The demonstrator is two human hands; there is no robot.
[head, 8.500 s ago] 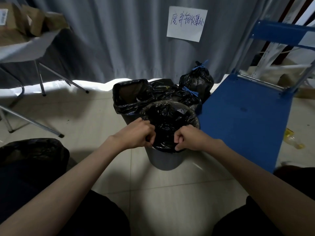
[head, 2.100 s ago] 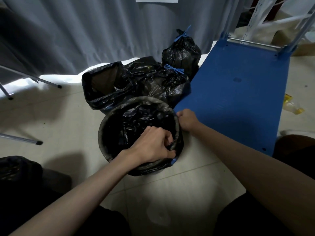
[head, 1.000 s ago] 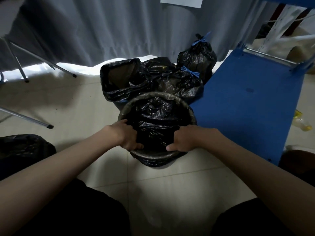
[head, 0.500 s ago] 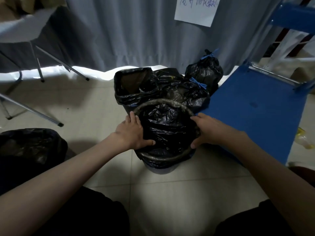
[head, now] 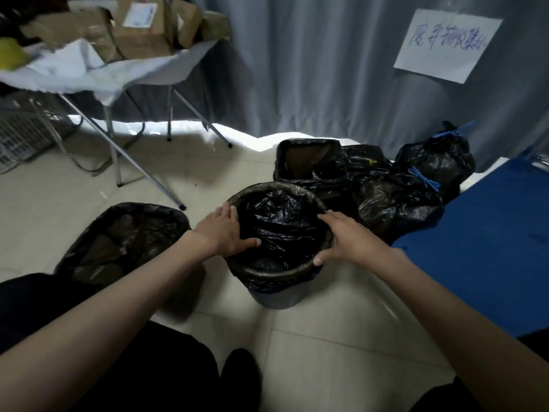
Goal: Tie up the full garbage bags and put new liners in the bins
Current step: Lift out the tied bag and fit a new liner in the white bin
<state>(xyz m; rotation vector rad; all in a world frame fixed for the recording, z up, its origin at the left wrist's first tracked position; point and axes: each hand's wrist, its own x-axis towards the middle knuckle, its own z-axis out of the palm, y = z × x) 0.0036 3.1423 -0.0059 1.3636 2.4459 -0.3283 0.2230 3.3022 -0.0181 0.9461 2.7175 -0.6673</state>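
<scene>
The person is bending over a round bin (head: 277,297) standing on the tiled floor (head: 326,352), with a black liner (head: 279,230) folded over its rim. The left hand (head: 224,231) is lying flat on the rim's left side, fingers straight and thumb reaching into the liner. The right hand (head: 346,239) is resting on the right side of the rim, fingers loosely spread, thumb touching the near edge; neither hand is clamping anything. Just behind the bin a square lined bin (head: 309,162) is sitting open, and beside it two tied bags (head: 398,203) with blue ties are leaning together against the grey curtain (head: 312,69). To the left a full, open bag (head: 124,239) is slumping on the floor. A blue cart deck (head: 490,233) is lying to the right. A folding table (head: 113,75) holding cardboard boxes (head: 139,28) is standing at the far left, and a paper sign (head: 445,46) is hanging on the curtain.
</scene>
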